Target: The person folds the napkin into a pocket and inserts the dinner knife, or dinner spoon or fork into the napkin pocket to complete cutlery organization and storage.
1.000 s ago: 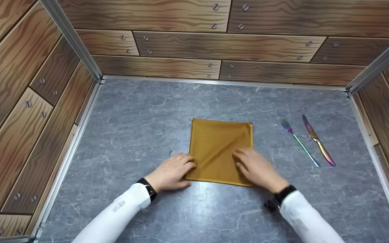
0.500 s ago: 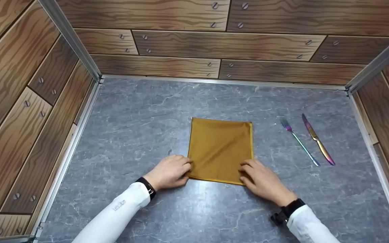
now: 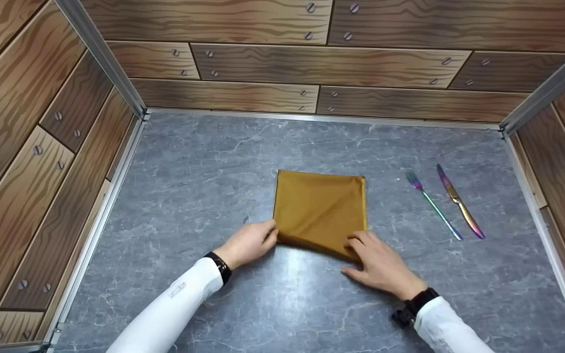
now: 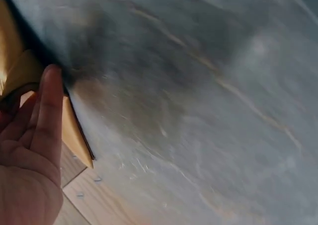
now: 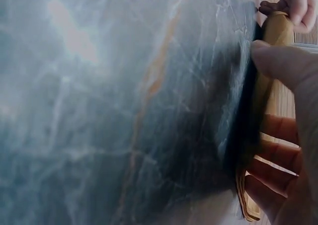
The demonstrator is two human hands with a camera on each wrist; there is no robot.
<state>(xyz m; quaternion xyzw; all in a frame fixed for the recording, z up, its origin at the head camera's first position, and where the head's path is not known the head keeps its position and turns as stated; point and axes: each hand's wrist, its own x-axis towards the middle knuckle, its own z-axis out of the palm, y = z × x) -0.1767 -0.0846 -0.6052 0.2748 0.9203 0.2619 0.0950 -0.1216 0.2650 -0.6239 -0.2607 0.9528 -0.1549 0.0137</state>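
Note:
A mustard-yellow cloth napkin (image 3: 319, 206), folded into a square, lies in the middle of the grey marble-look tabletop (image 3: 199, 181). My left hand (image 3: 270, 236) pinches its near left corner and my right hand (image 3: 356, 247) pinches its near right corner. The near edge is raised off the table between them. In the left wrist view my left hand's fingers (image 4: 47, 115) curl around the napkin (image 4: 12, 71). The right wrist view has my right hand's fingers (image 5: 278, 56) round the lifted napkin edge (image 5: 273, 34), with the left hand (image 5: 295, 1) at the far end.
An iridescent fork (image 3: 433, 206) and knife (image 3: 459, 202) lie side by side to the right of the napkin. Wood-patterned walls (image 3: 312, 63) with metal corner rails enclose the table at the back and on both sides.
My right hand slid from the napkin's middle to its near right corner. Both hands then lifted the near edge, which has moved slightly away from me.

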